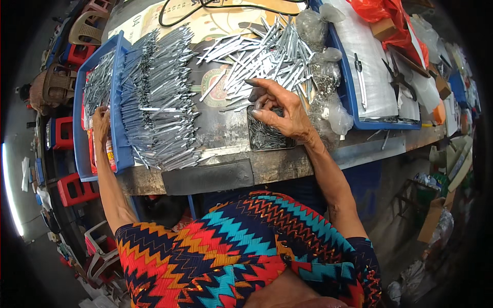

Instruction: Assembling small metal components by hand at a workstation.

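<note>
My left hand (100, 123) reaches into a long blue tray (121, 102) at the left. Its bent fingers rest at the near end of a heap of thin grey metal strips (101, 77); what they grip is too small to make out. Over a small black box (272, 149) of short metal pins (267, 134) hovers my right hand (285, 110). Its index finger points left, while the thumb and the other darkened fingers curl close together; anything between them is hidden. Between my hands lie stacked rows of slim metal pieces (167, 102).
A loose pile of shiny metal strips (277, 56) lies beyond the box. Clear plastic bags (328, 77) of small parts stand beside a blue tray (382, 124) holding a pair of dividers (360, 82) and black pliers (398, 81). A black cable (226, 7) crosses the far edge. Red stools (77, 187) stand leftward.
</note>
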A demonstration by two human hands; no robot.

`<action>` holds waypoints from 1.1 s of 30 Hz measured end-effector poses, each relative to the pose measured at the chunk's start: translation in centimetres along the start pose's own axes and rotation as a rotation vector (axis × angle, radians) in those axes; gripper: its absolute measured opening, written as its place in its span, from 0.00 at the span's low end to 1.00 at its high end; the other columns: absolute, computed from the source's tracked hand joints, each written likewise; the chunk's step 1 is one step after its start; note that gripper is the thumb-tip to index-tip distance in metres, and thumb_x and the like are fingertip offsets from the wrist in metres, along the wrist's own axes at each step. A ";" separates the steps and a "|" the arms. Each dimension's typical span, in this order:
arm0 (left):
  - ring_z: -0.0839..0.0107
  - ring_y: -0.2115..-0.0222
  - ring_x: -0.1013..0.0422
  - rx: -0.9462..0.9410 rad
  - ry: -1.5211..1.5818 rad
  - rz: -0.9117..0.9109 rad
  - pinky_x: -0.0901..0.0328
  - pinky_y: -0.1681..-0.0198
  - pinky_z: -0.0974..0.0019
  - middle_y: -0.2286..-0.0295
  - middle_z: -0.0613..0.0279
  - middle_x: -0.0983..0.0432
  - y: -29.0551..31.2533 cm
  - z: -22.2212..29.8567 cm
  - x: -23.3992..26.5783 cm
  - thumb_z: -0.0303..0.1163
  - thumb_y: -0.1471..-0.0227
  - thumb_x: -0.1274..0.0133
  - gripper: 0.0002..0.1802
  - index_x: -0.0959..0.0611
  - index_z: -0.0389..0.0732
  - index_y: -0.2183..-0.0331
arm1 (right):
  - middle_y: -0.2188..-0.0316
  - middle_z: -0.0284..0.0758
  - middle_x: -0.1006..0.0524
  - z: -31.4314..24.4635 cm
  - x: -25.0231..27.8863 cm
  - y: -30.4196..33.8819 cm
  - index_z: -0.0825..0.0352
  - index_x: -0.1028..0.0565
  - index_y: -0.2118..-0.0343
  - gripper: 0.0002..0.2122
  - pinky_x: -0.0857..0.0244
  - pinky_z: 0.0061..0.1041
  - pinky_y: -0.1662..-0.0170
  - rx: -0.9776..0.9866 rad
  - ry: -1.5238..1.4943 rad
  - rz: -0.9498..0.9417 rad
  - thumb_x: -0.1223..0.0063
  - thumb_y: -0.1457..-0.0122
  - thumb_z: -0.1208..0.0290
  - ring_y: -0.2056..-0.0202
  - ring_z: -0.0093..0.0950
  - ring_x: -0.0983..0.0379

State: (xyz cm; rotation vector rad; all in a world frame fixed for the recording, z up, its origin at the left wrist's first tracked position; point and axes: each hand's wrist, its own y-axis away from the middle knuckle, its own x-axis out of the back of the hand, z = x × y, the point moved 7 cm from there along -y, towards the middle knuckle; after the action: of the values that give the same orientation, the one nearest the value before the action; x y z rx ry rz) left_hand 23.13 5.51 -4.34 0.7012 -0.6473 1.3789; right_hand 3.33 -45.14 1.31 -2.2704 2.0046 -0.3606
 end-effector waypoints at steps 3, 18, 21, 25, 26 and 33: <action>0.70 0.75 0.33 0.140 -0.143 0.197 0.39 0.69 0.67 0.76 0.57 0.28 -0.8 -3.2 2.2 0.39 0.54 0.50 0.18 0.25 0.31 0.71 | 0.70 0.37 0.30 -0.3 -0.4 -0.2 0.69 0.35 0.52 0.25 0.37 0.16 0.72 0.010 0.021 -0.013 0.44 0.54 0.69 0.73 0.20 0.33; 0.60 0.68 0.30 0.385 -0.419 0.163 0.36 0.64 0.63 0.71 0.47 0.27 -3.9 -6.7 2.5 0.42 0.64 0.46 0.25 0.27 0.31 0.67 | 0.71 0.36 0.30 0.1 -0.1 -0.2 0.70 0.35 0.52 0.24 0.38 0.15 0.74 0.009 0.043 0.007 0.44 0.53 0.69 0.74 0.19 0.33; 0.59 0.67 0.30 0.412 -0.444 0.192 0.36 0.63 0.63 0.70 0.46 0.27 -3.3 -7.8 2.9 0.42 0.64 0.46 0.26 0.28 0.31 0.66 | 0.71 0.37 0.30 0.2 -0.1 -0.1 0.70 0.35 0.52 0.24 0.38 0.15 0.75 -0.007 0.060 0.004 0.44 0.54 0.69 0.75 0.19 0.33; 0.57 0.65 0.30 0.447 -0.482 0.232 0.36 0.62 0.62 0.68 0.45 0.28 -4.0 -8.0 2.6 0.42 0.64 0.45 0.27 0.28 0.30 0.64 | 0.71 0.37 0.30 0.2 -0.1 -0.1 0.70 0.35 0.52 0.24 0.38 0.15 0.76 0.003 0.075 -0.001 0.44 0.54 0.70 0.75 0.19 0.33; 0.57 0.65 0.30 0.457 -0.492 0.243 0.36 0.62 0.62 0.68 0.45 0.28 -4.2 -8.1 2.5 0.42 0.64 0.45 0.28 0.28 0.30 0.64 | 0.71 0.37 0.30 0.3 -0.2 -0.1 0.70 0.35 0.52 0.24 0.38 0.15 0.77 0.005 0.080 -0.001 0.44 0.55 0.70 0.75 0.19 0.33; 0.55 0.62 0.31 0.518 -0.556 0.309 0.37 0.60 0.61 0.66 0.43 0.28 -3.8 -9.0 2.0 0.43 0.64 0.45 0.30 0.30 0.29 0.62 | 0.68 0.38 0.30 0.2 -0.4 0.0 0.69 0.35 0.52 0.25 0.38 0.15 0.79 -0.026 0.120 -0.024 0.43 0.55 0.72 0.76 0.20 0.33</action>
State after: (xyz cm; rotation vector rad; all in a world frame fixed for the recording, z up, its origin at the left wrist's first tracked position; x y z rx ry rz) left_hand 27.12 13.53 -8.82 1.4797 -0.8662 1.6700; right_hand 3.38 -44.74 1.07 -2.3432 2.0501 -0.4869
